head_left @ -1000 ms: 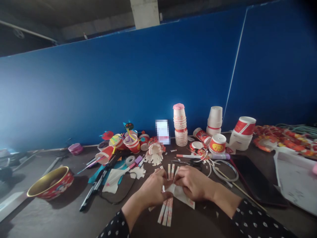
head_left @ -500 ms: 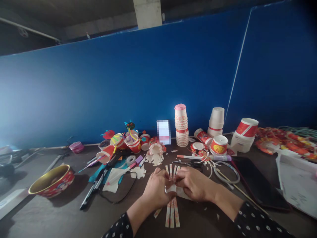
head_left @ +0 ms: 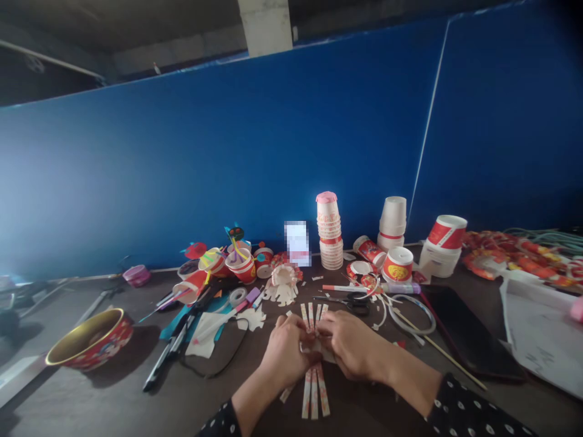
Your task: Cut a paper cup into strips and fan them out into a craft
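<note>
Narrow white paper strips (head_left: pixel 314 394) with a reddish print fan out toward me and away from me on the dark table. Their joined white middle is mostly covered by my fingers. My left hand (head_left: pixel 290 347) is closed on the left side of that middle, thumb below and fingers above. From the right, my right hand (head_left: pixel 354 343) pinches the same piece, its fingertips nearly meeting the left ones. How the strips join under my fingers is hidden. Just beyond them lie scissors (head_left: pixel 350 302) with dark handles.
Left are a gold-lined red bowl (head_left: pixel 91 343) and paper cups (head_left: pixel 241 267) with coloured paper figures. At the back stand a cup stack (head_left: pixel 330 240) and a blurred-out screen (head_left: pixel 297 243). A dark tablet-like slab (head_left: pixel 469 334) and wooden stick (head_left: pixel 441 352) lie right.
The strips' near ends have swung slightly right and now point more straight at me. The white piece under my right hand shows less. Both hands keep their grip; the view shifts slightly.
</note>
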The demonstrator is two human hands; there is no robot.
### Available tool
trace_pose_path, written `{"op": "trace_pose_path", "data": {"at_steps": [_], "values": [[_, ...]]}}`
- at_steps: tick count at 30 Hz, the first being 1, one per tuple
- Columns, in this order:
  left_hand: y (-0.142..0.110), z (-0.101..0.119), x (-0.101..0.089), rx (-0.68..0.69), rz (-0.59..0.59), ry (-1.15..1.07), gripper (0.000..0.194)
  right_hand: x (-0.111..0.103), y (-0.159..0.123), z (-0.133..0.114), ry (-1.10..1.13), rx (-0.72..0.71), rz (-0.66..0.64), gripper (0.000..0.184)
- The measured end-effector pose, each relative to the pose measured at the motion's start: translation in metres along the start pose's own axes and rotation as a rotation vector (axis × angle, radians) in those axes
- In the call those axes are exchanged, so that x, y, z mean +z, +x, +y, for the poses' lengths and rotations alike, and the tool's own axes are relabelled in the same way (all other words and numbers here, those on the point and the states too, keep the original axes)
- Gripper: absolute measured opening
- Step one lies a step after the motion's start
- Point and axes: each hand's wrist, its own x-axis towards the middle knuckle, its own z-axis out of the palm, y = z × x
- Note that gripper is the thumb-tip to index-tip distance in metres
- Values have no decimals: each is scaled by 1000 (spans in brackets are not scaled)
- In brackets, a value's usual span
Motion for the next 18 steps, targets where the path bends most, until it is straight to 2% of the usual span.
{"op": "trace_pose_path", "data": {"at_steps": [4,8,11,14,18], "values": [[0,-2,-2,25,11,-45,30,-3,-3,6,35,104,82,17],[0,0,-3,64,129,-111,31,-9,-9,23,-44,459,205,29],[0,1,-5,24,251,-32,38,-12,-15,38,-191,631,121,26],[-2,1,-5,-116,261,78,54,-13,-20,47,-222,635,70,20],[-5,3,-2,-249,134,127,78,-15,-20,49,-247,594,48,20]]}}
